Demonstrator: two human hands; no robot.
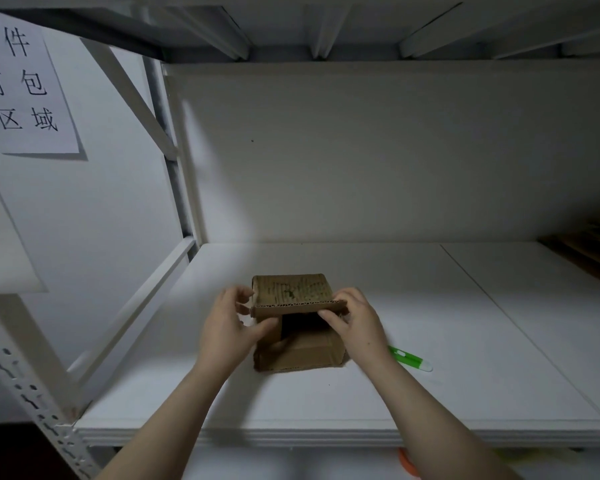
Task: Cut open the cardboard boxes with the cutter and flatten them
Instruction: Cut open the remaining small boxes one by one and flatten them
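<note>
Brown corrugated cardboard fills the middle of my feed: the cardboard box (302, 351) sits on the white shelf (361, 393), with its open side facing me and a dark hollow showing inside. Its top flap (291, 292) is lifted above that hollow and lies roughly level, its fluted cut edge turned toward the camera.

Both forearms reach in from the lower edge of the view and converge on the box. The left grip (227, 329) is at the box's left side, wrist nearly straight and palm turned inward. Its fingers are curled against the left end of the flap, and its thumb (262, 328) stretches across beneath the flap onto the box's left wall, so this grip is closed around the cardboard. The right grip (355, 323) is at the box's right front corner, with the back of the hand facing up. Its fingers (329, 315) are bent down and under the near edge of the flap, pinching it there. I can't see where this thumb rests.

The green cutter (411, 359) lies flat on the shelf just right of the box, untouched. Its near end is hidden behind the right wrist and its pale tip points away from the box.

Well to the left of the box and higher up, a paper sign (25, 88) with black characters hangs on the wall. Below the box, under the shelf's front lip, an orange object (407, 460) shows partly; I can't tell what it is.
</note>
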